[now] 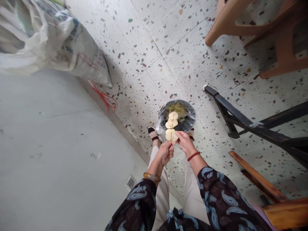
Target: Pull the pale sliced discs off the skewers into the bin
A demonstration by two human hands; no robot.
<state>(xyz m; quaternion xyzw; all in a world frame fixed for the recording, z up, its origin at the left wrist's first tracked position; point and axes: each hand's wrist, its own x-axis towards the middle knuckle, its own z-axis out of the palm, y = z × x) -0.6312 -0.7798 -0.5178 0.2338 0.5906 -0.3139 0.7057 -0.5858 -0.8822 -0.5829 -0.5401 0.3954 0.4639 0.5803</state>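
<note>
My left hand is closed around the lower end of a thin skewer. Several pale, round potato slices are threaded along it, pointing away from me. With thumb and fingers, my right hand pinches the right edge of the nearest potato slice. Below the skewer stands a dark bin lined with clear plastic. Yellow-green scraps or peelings lie inside it, partly hidden by the slices.
A large white woven sack leans at the upper left beside a pale wall, with red string near it. To the right are a brown plastic stool, a black metal frame and wooden furniture.
</note>
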